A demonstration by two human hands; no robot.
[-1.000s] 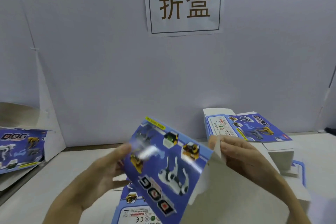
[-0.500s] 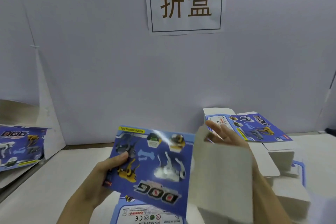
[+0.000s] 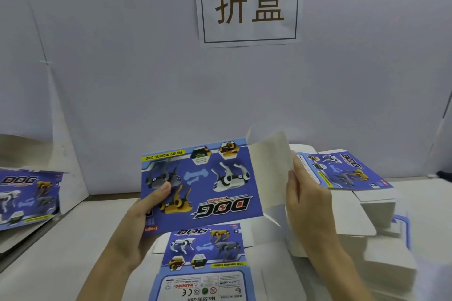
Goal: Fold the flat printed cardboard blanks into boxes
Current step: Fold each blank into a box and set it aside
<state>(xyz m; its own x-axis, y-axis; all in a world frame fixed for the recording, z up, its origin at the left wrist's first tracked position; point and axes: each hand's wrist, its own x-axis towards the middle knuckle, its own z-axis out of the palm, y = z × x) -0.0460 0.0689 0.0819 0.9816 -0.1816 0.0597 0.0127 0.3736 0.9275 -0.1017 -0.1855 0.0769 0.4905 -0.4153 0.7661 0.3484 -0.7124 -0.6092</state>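
Left hand grips printed blank at its left edge, thumb on blue face. Right hand against blank's grey flap, fingers nearly straight, thumb hidden; pinch or push, cannot tell. Hands apart, blank raised between them. Second blank flat on surface below hands. Blank pile just beyond right hand. More blanks well left of left hand. Paper sign on wall above.
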